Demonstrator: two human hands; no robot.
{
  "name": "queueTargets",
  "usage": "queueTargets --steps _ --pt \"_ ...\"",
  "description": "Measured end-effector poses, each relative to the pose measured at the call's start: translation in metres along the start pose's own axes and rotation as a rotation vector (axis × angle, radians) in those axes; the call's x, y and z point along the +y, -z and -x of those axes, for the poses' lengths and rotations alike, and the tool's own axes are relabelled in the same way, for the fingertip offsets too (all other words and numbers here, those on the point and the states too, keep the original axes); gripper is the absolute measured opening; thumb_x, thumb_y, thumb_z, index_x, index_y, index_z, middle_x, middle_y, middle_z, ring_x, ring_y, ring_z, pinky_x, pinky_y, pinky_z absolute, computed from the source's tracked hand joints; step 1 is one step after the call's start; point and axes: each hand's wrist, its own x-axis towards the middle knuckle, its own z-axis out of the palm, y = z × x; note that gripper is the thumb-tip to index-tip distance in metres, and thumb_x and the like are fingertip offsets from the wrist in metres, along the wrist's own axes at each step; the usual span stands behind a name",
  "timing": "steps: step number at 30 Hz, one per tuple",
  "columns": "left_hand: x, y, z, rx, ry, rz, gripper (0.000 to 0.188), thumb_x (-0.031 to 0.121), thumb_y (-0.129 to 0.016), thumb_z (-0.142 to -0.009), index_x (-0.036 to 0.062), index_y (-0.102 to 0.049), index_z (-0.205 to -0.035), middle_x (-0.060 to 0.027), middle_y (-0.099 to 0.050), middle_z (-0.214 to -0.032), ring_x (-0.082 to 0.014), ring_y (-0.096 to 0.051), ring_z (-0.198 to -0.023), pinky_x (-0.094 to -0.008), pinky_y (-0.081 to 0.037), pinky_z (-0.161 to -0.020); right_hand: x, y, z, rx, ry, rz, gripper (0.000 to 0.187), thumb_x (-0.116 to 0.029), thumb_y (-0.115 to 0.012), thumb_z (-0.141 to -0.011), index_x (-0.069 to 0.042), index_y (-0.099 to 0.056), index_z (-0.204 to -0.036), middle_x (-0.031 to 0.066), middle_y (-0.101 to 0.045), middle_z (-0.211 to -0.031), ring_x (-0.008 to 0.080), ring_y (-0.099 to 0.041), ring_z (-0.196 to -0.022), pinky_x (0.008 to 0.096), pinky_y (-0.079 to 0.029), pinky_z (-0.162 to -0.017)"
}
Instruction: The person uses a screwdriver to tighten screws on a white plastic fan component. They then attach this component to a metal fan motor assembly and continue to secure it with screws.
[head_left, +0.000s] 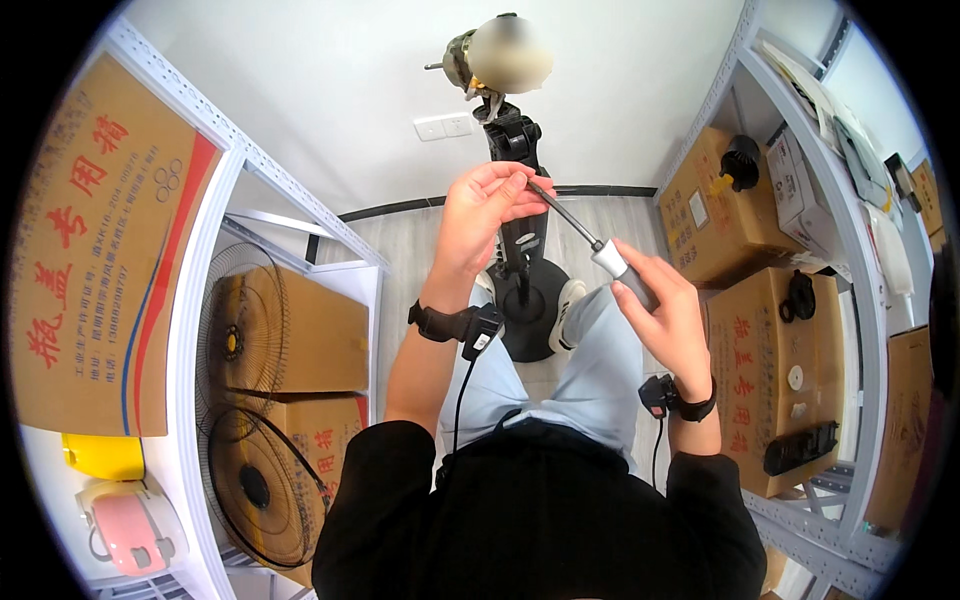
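Floor (408, 265): pale grey wood-look planks, in the middle of the frame between two racks.
Wall (320, 110): plain white across the top, with a black skirting strip (400, 208) along its foot and a white socket plate (443, 127) at upper centre.
Stand (522, 235): a black pole on a round black base (528, 342) at centre, between the person's feet; a motor (458, 62) sits on top, with a pale blurred patch over its front.
Left rack (230, 165): white metal, with two round black wire grilles leaning beside cartons; a pink appliance (130, 535) is at lower left.
Right rack (880, 400): cartons with black plastic parts lying on them.
Writing: large red Chinese characters, smaller lines and blue and red stripes on the big carton (100, 250) at left; red characters also show on the right-hand carton (755, 345).
Screwdriver (607, 257): slanting just above the frame's centre, grey-and-white handle at lower right, dark shaft pointing upper left.
Right hand (668, 315): fingers wrapped around the handle.
Left hand (482, 212): thumb and fingertips pinched together at the shaft's tip; whether they also hold something small, I cannot tell.
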Motion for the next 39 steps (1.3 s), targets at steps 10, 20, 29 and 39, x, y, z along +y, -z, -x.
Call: queueTargets --steps 10,20,29,39 --pt "0.019 -0.01 -0.073 0.55 -0.877 -1.221 0.045 0.015 -0.069 -0.085 -0.0006 -0.055 -0.124 -0.0155 -0.058 -0.125 -0.0294 -0.056 -0.112 -0.041 -0.047 -0.093 0.042 -0.003 -0.045 0.286 -0.084 -0.623 0.033 -0.009 -0.06 -0.094 0.002 -0.057 -0.125 0.0062 -0.065 -0.093 0.0085 -0.06 -0.072 0.0212 -0.046 -0.056" --pt "0.034 0.001 -0.153 0.401 -0.909 -1.69 0.047 0.035 -0.074 -0.077 0.0015 -0.062 -0.109 -0.0141 -0.059 -0.11 -0.0315 -0.055 -0.104 -0.0447 -0.045 -0.091 0.058 -0.007 -0.066 0.319 -0.086 -0.656 0.032 -0.013 -0.059 -0.096 0.002 -0.057 -0.124 0.0069 -0.064 -0.094 0.0086 -0.06 -0.07 0.0213 -0.045 -0.056" --pt "0.063 0.015 -0.136 0.206 -0.68 -1.265 0.038 0.028 -0.077 -0.073 0.0067 -0.061 -0.099 -0.0069 -0.061 -0.102 -0.0231 -0.061 -0.094 -0.0336 -0.05 -0.08 0.061 -0.01 -0.064 0.324 -0.109 -0.711 0.031 -0.012 -0.058 -0.096 0.003 -0.057 -0.123 0.0078 -0.064 -0.094 0.0091 -0.059 -0.069 0.0216 -0.045 -0.055" --pt "0.072 0.07 -0.129 -0.114 -0.67 -0.873 0.044 0.014 -0.07 -0.082 0.0105 -0.06 -0.125 -0.0063 -0.058 -0.126 -0.0191 -0.054 -0.118 -0.0324 -0.041 -0.103 0.046 -0.016 -0.069 0.269 -0.065 -0.741 0.032 -0.012 -0.058 -0.096 0.002 -0.056 -0.125 0.0067 -0.064 -0.093 0.0081 -0.059 -0.07 0.0214 -0.045 -0.056"
